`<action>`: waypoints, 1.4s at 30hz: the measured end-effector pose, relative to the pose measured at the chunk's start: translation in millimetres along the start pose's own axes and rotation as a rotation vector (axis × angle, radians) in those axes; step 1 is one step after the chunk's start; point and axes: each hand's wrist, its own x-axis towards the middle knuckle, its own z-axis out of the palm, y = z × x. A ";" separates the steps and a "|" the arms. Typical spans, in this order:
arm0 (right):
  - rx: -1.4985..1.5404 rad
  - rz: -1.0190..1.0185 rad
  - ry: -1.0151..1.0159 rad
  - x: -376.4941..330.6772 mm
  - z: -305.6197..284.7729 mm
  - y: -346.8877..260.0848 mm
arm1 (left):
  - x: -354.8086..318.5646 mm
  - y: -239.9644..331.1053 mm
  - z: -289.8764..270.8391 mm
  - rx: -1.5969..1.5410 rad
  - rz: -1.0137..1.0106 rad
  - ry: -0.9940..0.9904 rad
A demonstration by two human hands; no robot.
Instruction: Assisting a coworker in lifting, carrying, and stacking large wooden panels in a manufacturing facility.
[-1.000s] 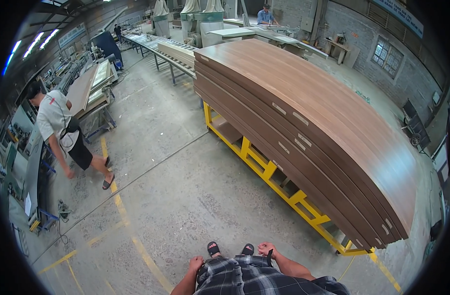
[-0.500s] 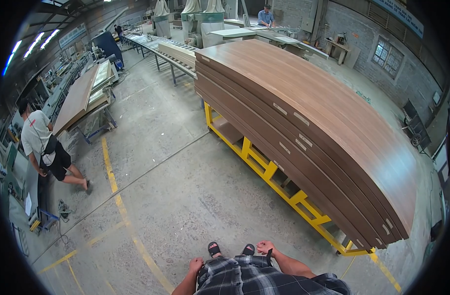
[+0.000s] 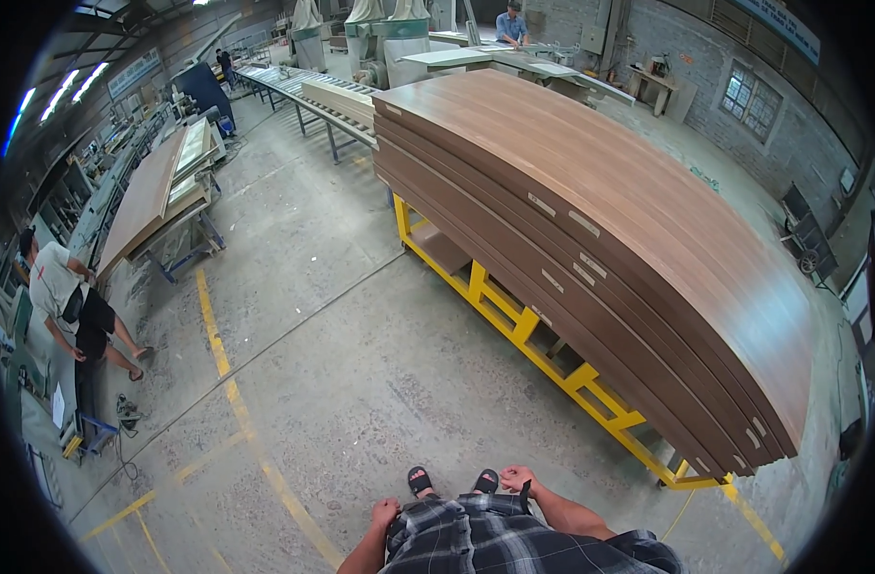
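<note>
My left hand (image 3: 387, 512) hangs by my hip, its fingers curled in against the dark plaid shirt, with nothing seen in them. On the other side my right hand (image 3: 520, 478) is held in front of my body, fingers bent inward, also without a visible object; a dark band crosses its wrist. Nearest to it, but apart, is a tall stack of brown wood-grain panels (image 3: 590, 143) with small pale labels on their edges. The stack lies flat on a yellow metal cart (image 3: 524, 328). Neither hand touches it.
To the left, a person (image 3: 69, 297) walks beside a table of brown panels (image 3: 146, 196). A roller conveyor (image 3: 313, 103) runs toward the back. Beyond the stack, another person (image 3: 512, 27) works at a bench. A dark wheeled cart (image 3: 809, 237) stands at right. Yellow lines (image 3: 213, 325) mark the floor.
The person at left has stepped a little further left, legs now apart. My view has shifted slightly; my hands keep nearly the same pose, and the panel stack stays in place.
</note>
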 end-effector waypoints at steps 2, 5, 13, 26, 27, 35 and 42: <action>0.021 -0.029 -0.017 0.3 -0.2 2.0 | 4.2 -3.2 0.5 0.051 0.054 0.004; 0.014 -0.025 -0.020 1.1 -0.9 5.1 | 7.7 -7.1 0.7 0.105 0.089 -0.004; 0.020 -0.022 -0.043 3.7 -3.7 8.8 | 0.9 -4.9 1.5 0.116 0.114 -0.005; 0.017 -0.028 -0.023 5.5 -6.4 10.9 | 16.9 -16.8 3.9 0.272 0.190 0.037; -0.001 -0.030 -0.015 9.3 -7.5 14.6 | 15.8 -15.1 4.1 0.284 0.120 0.022; -0.161 -0.180 -0.116 30.5 -10.8 37.4 | -1.7 -4.4 -4.9 0.310 0.180 0.201; -0.461 -0.541 -0.214 43.1 -6.6 27.2 | -12.8 -15.1 -28.5 0.258 0.103 0.221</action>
